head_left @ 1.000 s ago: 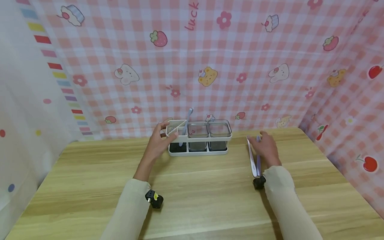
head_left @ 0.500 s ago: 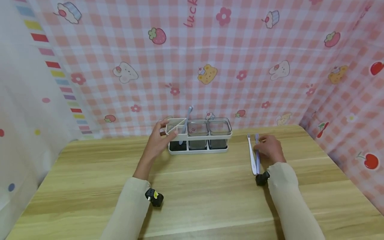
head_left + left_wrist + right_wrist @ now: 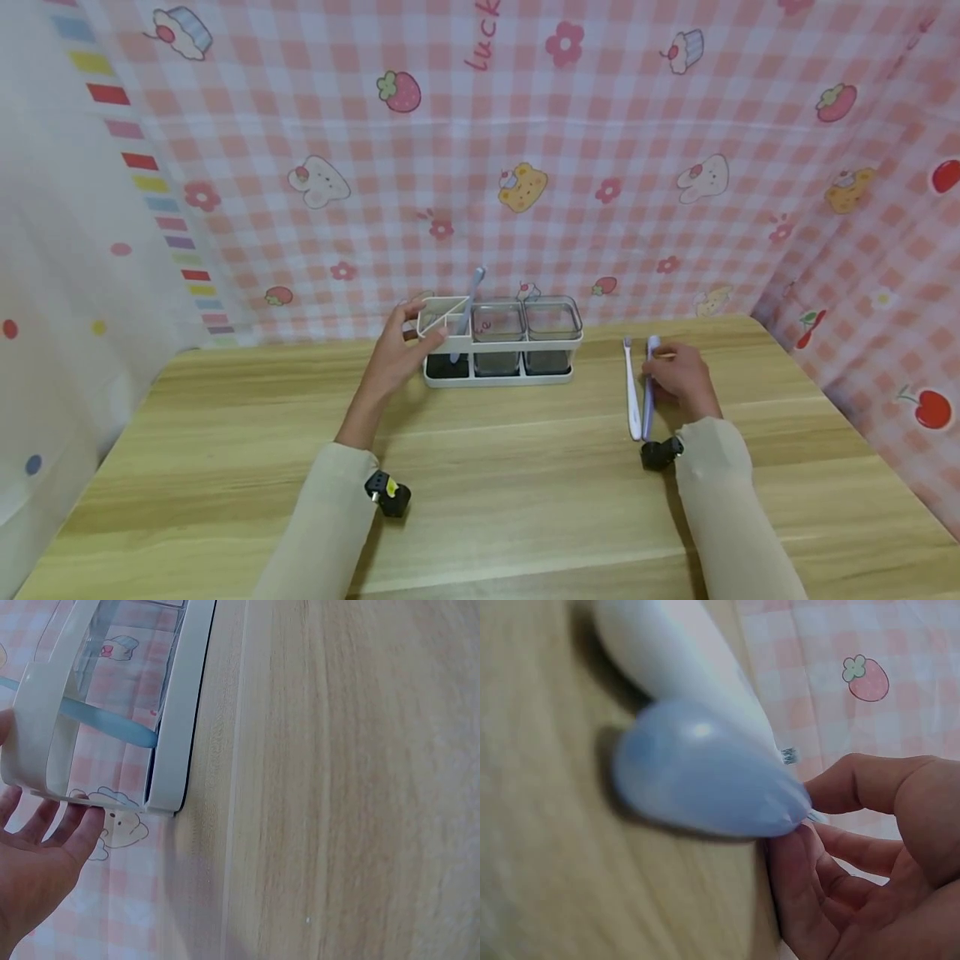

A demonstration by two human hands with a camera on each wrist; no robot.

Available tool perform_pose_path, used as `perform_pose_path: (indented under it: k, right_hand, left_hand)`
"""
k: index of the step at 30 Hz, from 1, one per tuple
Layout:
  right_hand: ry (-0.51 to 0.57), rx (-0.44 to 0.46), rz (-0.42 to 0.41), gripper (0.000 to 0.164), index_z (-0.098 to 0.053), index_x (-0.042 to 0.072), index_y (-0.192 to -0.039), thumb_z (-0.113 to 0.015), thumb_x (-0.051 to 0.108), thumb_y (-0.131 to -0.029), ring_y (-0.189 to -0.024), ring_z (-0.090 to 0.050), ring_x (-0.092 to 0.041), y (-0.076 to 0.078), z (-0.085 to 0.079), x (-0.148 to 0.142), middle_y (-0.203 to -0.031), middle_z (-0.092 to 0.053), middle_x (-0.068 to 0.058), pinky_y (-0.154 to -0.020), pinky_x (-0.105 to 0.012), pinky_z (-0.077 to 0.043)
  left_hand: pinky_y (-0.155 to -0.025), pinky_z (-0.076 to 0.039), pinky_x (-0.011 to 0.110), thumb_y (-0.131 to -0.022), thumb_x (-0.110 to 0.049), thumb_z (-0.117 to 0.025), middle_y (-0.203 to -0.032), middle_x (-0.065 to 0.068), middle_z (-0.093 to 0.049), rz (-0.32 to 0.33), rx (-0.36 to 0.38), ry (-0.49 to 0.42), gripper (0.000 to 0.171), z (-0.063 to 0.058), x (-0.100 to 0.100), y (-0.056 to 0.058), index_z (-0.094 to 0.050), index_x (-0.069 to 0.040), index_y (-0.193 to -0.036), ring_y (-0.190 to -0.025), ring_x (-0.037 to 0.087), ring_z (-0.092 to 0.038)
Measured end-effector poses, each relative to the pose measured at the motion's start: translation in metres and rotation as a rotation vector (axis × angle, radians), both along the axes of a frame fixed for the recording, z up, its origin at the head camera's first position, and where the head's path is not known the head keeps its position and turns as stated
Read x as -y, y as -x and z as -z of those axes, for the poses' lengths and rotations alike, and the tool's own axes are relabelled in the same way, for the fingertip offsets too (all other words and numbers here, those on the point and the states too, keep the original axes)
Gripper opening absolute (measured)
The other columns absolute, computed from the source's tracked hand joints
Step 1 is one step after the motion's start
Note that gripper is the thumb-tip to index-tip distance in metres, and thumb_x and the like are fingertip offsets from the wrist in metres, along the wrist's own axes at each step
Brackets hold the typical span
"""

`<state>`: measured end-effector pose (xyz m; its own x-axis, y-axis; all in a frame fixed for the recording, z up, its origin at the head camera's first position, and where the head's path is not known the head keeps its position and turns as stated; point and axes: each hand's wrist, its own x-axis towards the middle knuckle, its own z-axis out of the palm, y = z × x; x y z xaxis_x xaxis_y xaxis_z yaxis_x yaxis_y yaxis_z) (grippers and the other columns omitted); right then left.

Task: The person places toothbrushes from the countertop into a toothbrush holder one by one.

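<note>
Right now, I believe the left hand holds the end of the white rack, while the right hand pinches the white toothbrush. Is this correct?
Not entirely: the right hand pinches the light purple toothbrush, as the right wrist view shows; the white toothbrush lies beside it. The left hand does hold the end of the white rack.

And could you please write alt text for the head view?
A right hand pinches a slim purple toothbrush beside a slim white toothbrush on a wooden table. The left hand holds one end of a white two-tier rack containing a light-blue toothbrush and two clear square cups.
</note>
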<state>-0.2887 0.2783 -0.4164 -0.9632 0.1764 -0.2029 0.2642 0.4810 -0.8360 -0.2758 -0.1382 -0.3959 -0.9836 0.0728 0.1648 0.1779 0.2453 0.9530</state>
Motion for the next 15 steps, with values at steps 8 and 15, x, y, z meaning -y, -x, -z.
perform_pose_path:
  k: [8,15]
  right_hand:
    - [0.078,0.003,0.032,0.057,-0.04,-0.008,-0.147,-0.057,0.009,-0.095,-0.078,-0.062,-0.012,-0.0002,-0.0011,-0.0044,-0.112,-0.059,-0.019,-0.068,-0.03,-0.057]
    - [0.098,-0.04,0.043,0.058,-0.041,-0.009,-0.145,-0.057,0.005,-0.092,-0.071,-0.061,-0.01,-0.0004,-0.0008,-0.0016,-0.103,-0.058,-0.014,-0.064,-0.03,-0.057]
  left_hand:
    - [-0.093,-0.044,0.043,-0.097,-0.027,-0.068,-0.146,0.021,-0.04,0.013,0.0,-0.008,0.066,-0.0002,-0.002,0.0019,-0.038,-0.004,-0.151,-0.123,0.037,-0.046]
    - [-0.093,-0.046,0.043,-0.097,-0.031,-0.068,-0.149,0.017,-0.04,0.004,0.013,0.007,0.067,-0.0016,-0.0004,-0.002,-0.037,-0.008,-0.153,-0.124,0.036,-0.047]
